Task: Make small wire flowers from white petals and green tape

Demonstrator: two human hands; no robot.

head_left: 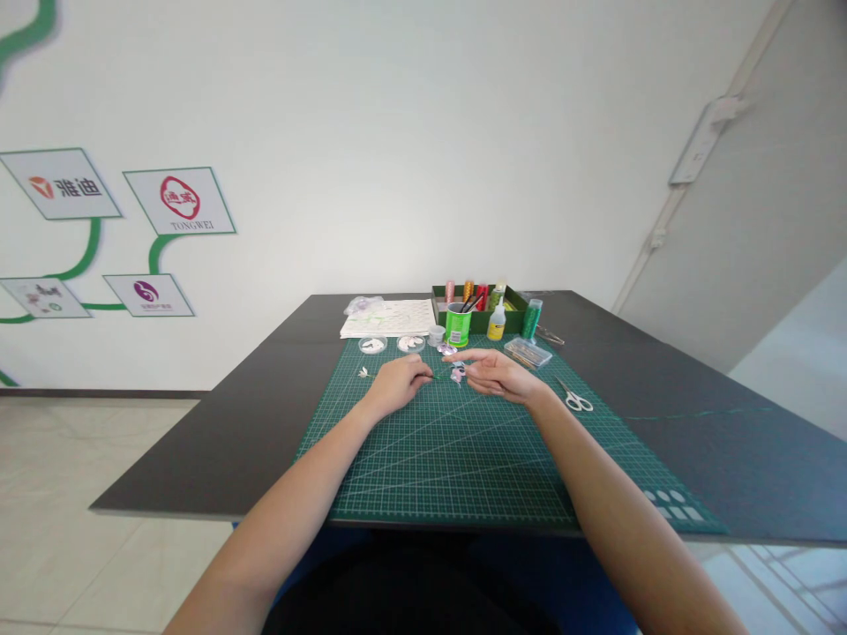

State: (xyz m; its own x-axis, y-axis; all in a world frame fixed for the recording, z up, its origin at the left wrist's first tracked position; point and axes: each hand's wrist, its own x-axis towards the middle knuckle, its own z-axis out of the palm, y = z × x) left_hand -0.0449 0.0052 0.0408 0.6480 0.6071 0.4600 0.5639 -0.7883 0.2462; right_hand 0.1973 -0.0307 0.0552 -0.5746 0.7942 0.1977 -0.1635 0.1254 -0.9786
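My left hand (399, 383) is closed on a thin green stem (435, 378), whose tip shows just right of the fingers. A small white flower (363, 373) is at the left of this hand, apparently on the stem's other end. My right hand (496, 374) has its index finger stretched out to the left, apart from the more bent fingers below. Close by its fingertips is a small pinkish flower (457, 375); whether they touch is unclear. Both hands are over the green cutting mat (450, 459).
Behind the hands stand two dishes of white pieces (372, 345), a green can (458, 324), a glue bottle (496, 323) and a green box (439, 310) of thread spools. At right are a clear case (528, 354) and white-handled scissors (578, 402). White sheets (397, 316) lie at back left.
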